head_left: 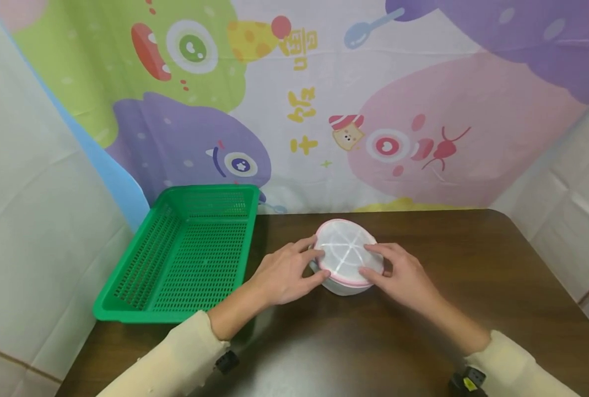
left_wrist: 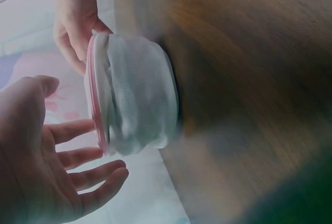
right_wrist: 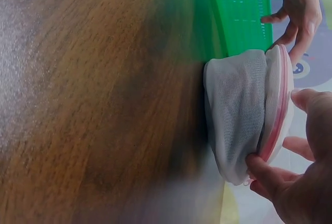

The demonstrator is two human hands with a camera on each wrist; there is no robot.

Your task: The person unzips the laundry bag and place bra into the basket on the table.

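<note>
A round white mesh laundry bag (head_left: 349, 251) with a pink zipper round its top stands upright on the table, its lid zipped flat as far as it shows. My left hand (head_left: 286, 273) is at its left side, fingers spread and loosely bent, fingertips right at the pink rim. In the left wrist view, the left thumb stands away from the bag. From the right, my right hand (head_left: 408, 275) holds the rim: thumb over the lid, a finger (right_wrist: 262, 169) bent against the mesh wall below the zipper. Small loops show beside that finger.
A green perforated plastic basket (head_left: 249, 242) stands left of the bag, close to my left forearm. Under both lies a dark brown wooden table (head_left: 448, 242). Behind hangs a cartoon-print cloth (head_left: 294, 182), with pale sheets at both sides.
</note>
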